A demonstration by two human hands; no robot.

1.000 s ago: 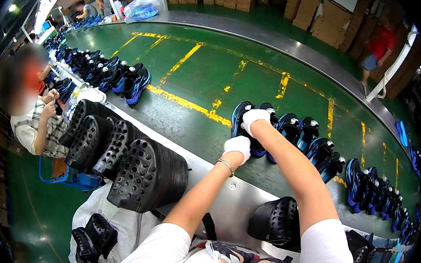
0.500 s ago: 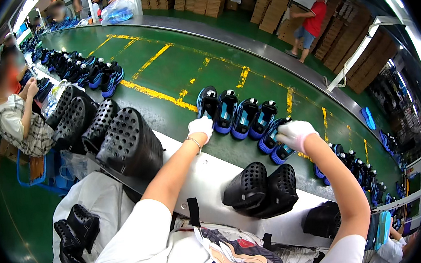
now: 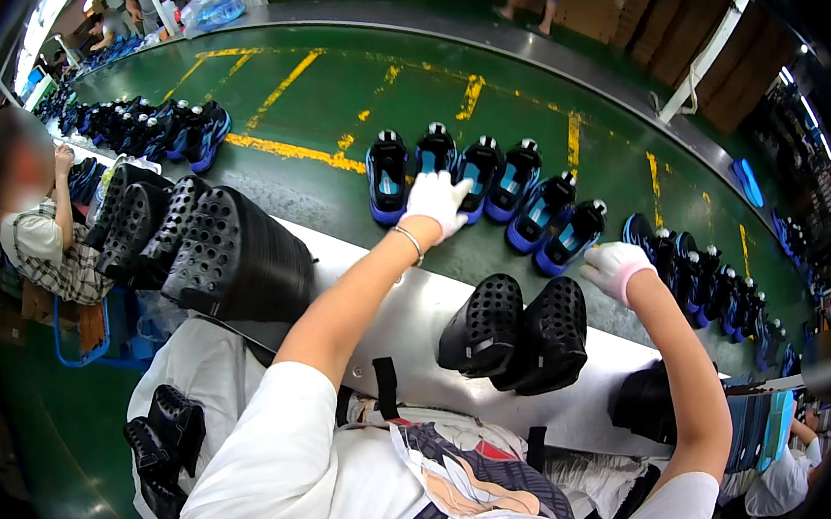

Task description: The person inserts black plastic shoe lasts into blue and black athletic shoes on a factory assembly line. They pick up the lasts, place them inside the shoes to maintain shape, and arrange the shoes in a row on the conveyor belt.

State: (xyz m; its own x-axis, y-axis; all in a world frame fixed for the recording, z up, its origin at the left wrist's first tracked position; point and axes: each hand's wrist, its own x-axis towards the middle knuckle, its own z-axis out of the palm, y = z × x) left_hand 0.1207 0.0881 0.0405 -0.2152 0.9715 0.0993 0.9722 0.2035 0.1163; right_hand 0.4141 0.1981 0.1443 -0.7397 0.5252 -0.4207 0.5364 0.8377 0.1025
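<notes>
A row of black shoes with blue soles stands on the green belt (image 3: 324, 119) in front of me. My left hand (image 3: 436, 205), in a white glove, is over the second shoe (image 3: 435, 149) with fingers stretched apart toward the third shoe (image 3: 479, 170); whether they touch is hard to see. The first shoe (image 3: 389, 183) stands just left of it. My right hand (image 3: 619, 271), also gloved, hovers beside the rightmost shoe (image 3: 571, 234) of the row. Its fingers are slightly bent and apart, with nothing visible in them.
Stacks of black perforated foot-shaped pieces (image 3: 227, 256) lie at left on the metal ledge (image 3: 407, 329); two smaller stacks (image 3: 486, 327) stand between my arms. More shoes (image 3: 704, 279) sit farther right on the belt. A seated person (image 3: 41, 218) is at left.
My left hand has moved from the first shoe rightward to the second and third. My right hand has come off the shoes at the row's right end, which stand more spread out.
</notes>
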